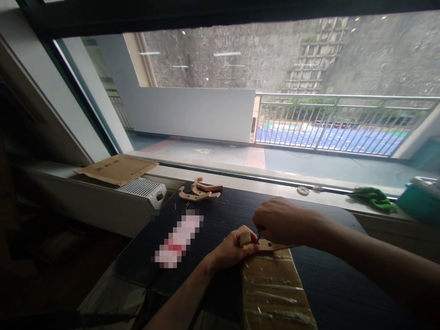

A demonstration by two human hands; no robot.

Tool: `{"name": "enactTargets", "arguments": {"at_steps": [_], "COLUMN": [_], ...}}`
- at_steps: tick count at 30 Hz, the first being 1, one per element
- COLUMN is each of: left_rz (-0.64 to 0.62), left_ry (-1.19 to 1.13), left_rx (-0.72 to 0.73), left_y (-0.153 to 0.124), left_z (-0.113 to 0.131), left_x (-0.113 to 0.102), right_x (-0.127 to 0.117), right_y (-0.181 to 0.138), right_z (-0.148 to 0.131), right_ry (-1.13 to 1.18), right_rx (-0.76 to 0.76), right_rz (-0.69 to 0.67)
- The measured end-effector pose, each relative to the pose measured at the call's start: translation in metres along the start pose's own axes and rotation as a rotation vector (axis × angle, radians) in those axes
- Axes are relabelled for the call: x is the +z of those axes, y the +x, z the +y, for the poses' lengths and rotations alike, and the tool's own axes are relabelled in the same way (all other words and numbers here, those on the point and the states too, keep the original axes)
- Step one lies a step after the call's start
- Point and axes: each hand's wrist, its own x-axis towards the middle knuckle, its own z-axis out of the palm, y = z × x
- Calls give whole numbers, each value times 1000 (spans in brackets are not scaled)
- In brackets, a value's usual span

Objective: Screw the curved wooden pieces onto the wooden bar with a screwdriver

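My left hand (231, 248) is closed around the curved end of a pale wooden hook (266, 245). The hook lies on the far end of a tape-wrapped box (273, 286) and has a dark hole in its straight part. Above it, my right hand (280, 221) is closed on a thin dark metal tool (258, 236) whose lower end meets the wood beside my left fingers. The tool's kind cannot be made out, as my fist hides most of it. Several similar wooden hooks (196, 197) lie in a pile at the table's far left.
The dark table (326, 270) stands against a window sill (240, 180). Small metal bits (187, 206) lie by the pile, and a blurred pink patch covers something nearer. A tape roll (303, 190), green cloth (374, 200) and teal container (421, 199) sit along the sill; cardboard (118, 169) lies left.
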Motion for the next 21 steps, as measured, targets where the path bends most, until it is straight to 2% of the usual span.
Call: {"name": "enactTargets", "arguments": {"at_steps": [7, 15, 21], "left_rz": [-10, 18, 31], "left_ry": [8, 8, -10], "left_rx": [0, -17, -26], "left_y": [-1, 0, 1], "left_z": [1, -2, -2], "left_x": [-1, 1, 2], "right_x": [12, -2, 6], "right_y": [-1, -4, 6], "right_z": [20, 0, 4], "right_ry": [93, 18, 22], "right_rx": [38, -33, -22], "right_rz": [15, 16, 39]}}
